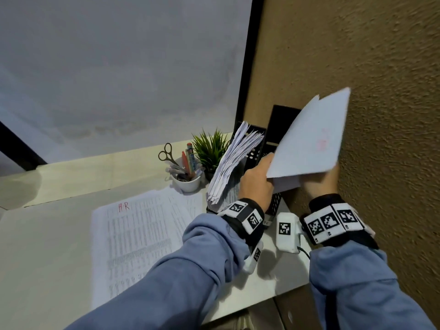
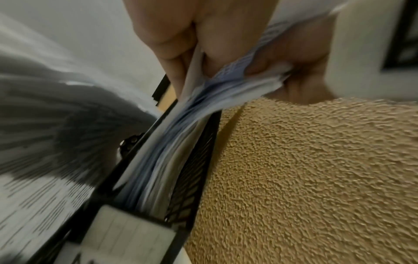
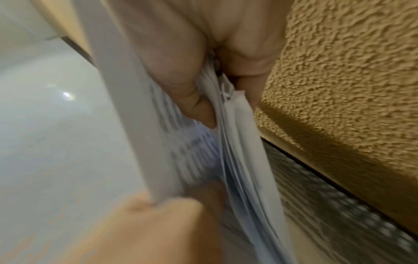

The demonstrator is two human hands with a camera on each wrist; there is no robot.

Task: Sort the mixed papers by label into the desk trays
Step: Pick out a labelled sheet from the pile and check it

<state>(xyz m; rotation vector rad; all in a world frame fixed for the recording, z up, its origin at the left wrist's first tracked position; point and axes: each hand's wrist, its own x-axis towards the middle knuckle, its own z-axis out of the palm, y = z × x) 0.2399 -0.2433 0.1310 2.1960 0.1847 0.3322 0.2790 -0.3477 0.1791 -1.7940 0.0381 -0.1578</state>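
Note:
Both hands hold a bundle of white papers (image 1: 309, 139) tilted up against the textured wall, a faint red mark on the top sheet. My left hand (image 1: 262, 175) pinches its lower left edge and my right hand (image 1: 321, 179) grips its lower right edge. In the left wrist view the papers (image 2: 203, 100) run down between the black mesh walls of the right-hand tray (image 2: 192, 178), which has a white label (image 2: 126, 237) on its front. The right wrist view shows my fingers (image 3: 181, 75) curled round the sheets (image 3: 235, 134). The neighbouring tray (image 1: 256, 151) holds a thick leaning stack (image 1: 233, 165).
Printed sheets marked "HR" in red (image 1: 142, 232) lie spread on the white desk (image 1: 47, 246). A white cup (image 1: 188, 182) with pens and scissors and a small green plant (image 1: 209, 148) stand behind them. The brown textured wall (image 1: 381, 91) is close on the right.

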